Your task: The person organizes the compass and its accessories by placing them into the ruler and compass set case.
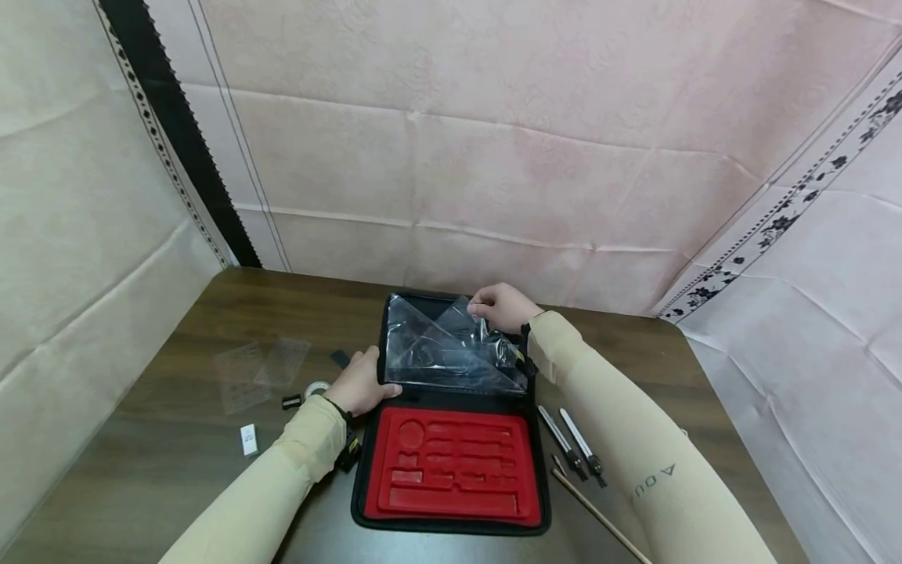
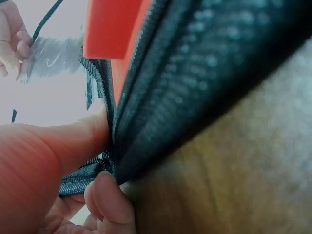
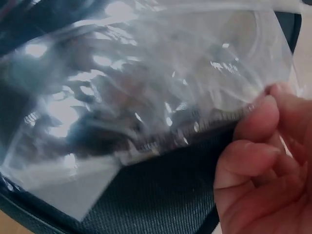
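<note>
Open black zip case (image 1: 451, 439) lies on the dark wood surface (image 1: 176, 439), lid raised toward the far wall. Lower half holds a red moulded tray (image 1: 454, 470) with shaped recesses. Left hand (image 1: 361, 384) grips the case's left edge at the hinge line. Right hand (image 1: 502, 307) pinches the upper edge of a clear plastic sheet (image 1: 444, 345) over the lid's inner face.

Left of the case: transparent set squares (image 1: 257, 372), a small round tape roll (image 1: 315, 388), a white eraser (image 1: 248, 439). Right of the case: two metal compasses (image 1: 572, 442), a thin wooden stick (image 1: 599, 517). Both arms in beige sleeves.
</note>
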The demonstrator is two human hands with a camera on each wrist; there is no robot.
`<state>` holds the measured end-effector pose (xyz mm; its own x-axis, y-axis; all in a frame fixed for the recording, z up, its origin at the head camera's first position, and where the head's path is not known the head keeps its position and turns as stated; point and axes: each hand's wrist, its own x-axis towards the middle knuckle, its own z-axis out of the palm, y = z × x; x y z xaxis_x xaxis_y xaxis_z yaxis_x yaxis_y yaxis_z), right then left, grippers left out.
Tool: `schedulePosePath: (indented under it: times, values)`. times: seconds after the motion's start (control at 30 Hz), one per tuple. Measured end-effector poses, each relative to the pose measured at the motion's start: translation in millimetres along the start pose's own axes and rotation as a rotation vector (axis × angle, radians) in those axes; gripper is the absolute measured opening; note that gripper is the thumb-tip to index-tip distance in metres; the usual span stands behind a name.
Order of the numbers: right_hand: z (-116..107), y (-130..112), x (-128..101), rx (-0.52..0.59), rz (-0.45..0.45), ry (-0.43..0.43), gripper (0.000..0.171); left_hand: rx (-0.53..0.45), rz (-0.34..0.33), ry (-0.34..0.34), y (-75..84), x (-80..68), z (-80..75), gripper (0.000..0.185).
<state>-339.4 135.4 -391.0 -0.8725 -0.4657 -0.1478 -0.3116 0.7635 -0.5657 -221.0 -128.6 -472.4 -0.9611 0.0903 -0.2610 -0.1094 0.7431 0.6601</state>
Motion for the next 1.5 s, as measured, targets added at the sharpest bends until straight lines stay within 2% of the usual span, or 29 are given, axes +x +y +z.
schedulePosePath:
  times: [0.1, 0.2, 0.3, 0.4, 0.5, 0.67, 0.83, 1.03, 1.13, 1.3, 1.37, 1.5]
  values:
    - [-3.4, 6.2, 3.7, 0.0, 0.02, -0.015, 0.02, 0.006, 0.007, 0.001, 0.2, 1.5, 1.4, 0.086]
    - [-3.8, 13.0, 4.7, -0.002, 0.041, 0.02, 0.019, 0.016, 0.027, 0.006, 1.2, 2.4, 2.7, 0.084]
    - [-1.9, 17.2, 3.5, -0.008, 0.026, 0.056, 0.017, 0.023, 0.029, 0.007, 0.7, 2.8, 3.7, 0.085]
    - [2.0, 17.0, 1.3, -0.022, -0.008, 0.053, 0.016, 0.032, 0.023, 0.013, -2.5, 3.6, 4.3, 0.086]
    - [5.6, 13.2, -1.8, -0.072, -0.054, 0.052, 0.015, 0.034, 0.018, 0.022, -5.9, 4.8, 3.6, 0.087]
    - [4.9, 6.5, -8.6, -0.204, -0.102, 0.097, 0.014, 0.029, 0.008, 0.015, -5.4, 4.1, 1.7, 0.089]
    - [2.6, 3.8, -8.8, -0.206, -0.059, 0.072, 0.013, 0.027, 0.008, 0.028, -5.7, 1.6, 1.8, 0.087]
    - [10.6, 18.4, -5.7, -0.146, 0.044, 0.039, 0.015, 0.024, -0.004, 0.026, -3.3, -1.5, 2.5, 0.088]
    - [14.7, 24.2, -5.3, -0.147, 0.065, 0.025, 0.016, 0.031, 0.0, 0.027, -1.8, -1.8, 1.8, 0.087]
    - [22.7, 22.0, -6.5, -0.192, -0.008, 0.043, 0.017, 0.032, -0.004, 0.033, -4.5, -1.8, 1.6, 0.087]
    - [26.2, 18.4, -5.9, -0.169, -0.055, 0.09, 0.016, 0.027, 0.0, 0.038, -5.6, -1.3, 2.5, 0.087]
    - [30.8, 11.8, -2.7, -0.084, -0.138, 0.194, 0.026, 0.015, 0.021, 0.056, -4.9, -0.7, 5.1, 0.085]
